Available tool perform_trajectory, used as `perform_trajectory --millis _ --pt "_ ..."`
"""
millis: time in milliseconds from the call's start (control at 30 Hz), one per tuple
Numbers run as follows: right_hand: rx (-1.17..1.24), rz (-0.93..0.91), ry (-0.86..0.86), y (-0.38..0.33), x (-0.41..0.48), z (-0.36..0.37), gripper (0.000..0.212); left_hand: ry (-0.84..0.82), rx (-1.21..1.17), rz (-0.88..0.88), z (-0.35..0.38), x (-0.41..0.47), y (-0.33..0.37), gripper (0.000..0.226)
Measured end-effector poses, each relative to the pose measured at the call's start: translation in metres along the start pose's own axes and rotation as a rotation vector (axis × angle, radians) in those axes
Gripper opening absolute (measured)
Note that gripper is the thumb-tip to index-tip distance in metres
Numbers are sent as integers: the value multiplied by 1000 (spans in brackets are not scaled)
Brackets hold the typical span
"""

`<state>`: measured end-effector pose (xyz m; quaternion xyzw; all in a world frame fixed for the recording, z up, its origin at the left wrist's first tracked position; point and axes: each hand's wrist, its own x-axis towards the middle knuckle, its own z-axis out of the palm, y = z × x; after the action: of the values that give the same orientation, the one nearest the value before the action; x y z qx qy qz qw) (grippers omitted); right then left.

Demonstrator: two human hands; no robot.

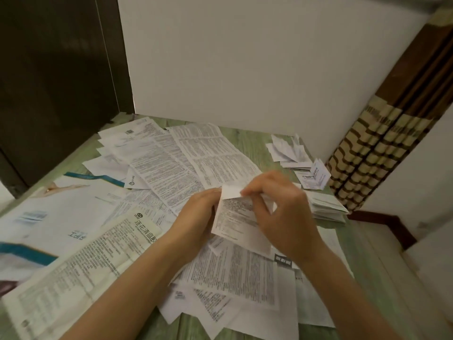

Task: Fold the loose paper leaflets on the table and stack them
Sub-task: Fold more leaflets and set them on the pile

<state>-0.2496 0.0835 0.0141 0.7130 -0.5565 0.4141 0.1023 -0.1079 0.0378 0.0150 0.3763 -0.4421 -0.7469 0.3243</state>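
Folding is under way on one small leaflet, held just above the middle of the bench between both hands. The left hand has its grip clamped on the leaflet's left edge, fingers curled behind the paper. The right hand pinches the top edge, where a blank flap is turned over toward the printed face. The crease looks only part made, so I judge this piece about midway through its fold.

Little of the task looks done. At the far right lies a scatter of folded pieces, with a few small folded leaflets nearer. A thicker folded pile sits just beside the right hand. These are loose groups rather than one tidy stack.

Most of the work is left. Open printed sheets overlap across the far and middle bench, near sheets lie under the forearms, and a large glossy sheet with teal bands covers the left side.

How many sheets lie buried in the overlap cannot be counted. The right hand's fingertips are blurred, so exactly how they pinch is unclear, and the left fingertips are hidden behind the leaflet. The glossy sheet is cut off at the left edge, and the small print is unreadable.
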Motion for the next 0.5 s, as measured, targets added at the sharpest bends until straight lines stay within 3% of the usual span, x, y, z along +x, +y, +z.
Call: perform_trajectory --millis 200,367,500 --pt "-58 -118 93 3 -21 16 18 54 -104 -84 -1 3 -6 37" --pt "-126 -237 176 -5 -26 18 28 -90 -102 -105 -1 5 -9 34" --pt "-30 -199 171 -12 -31 21 9 -80 -67 -60 -1 8 -12 28"
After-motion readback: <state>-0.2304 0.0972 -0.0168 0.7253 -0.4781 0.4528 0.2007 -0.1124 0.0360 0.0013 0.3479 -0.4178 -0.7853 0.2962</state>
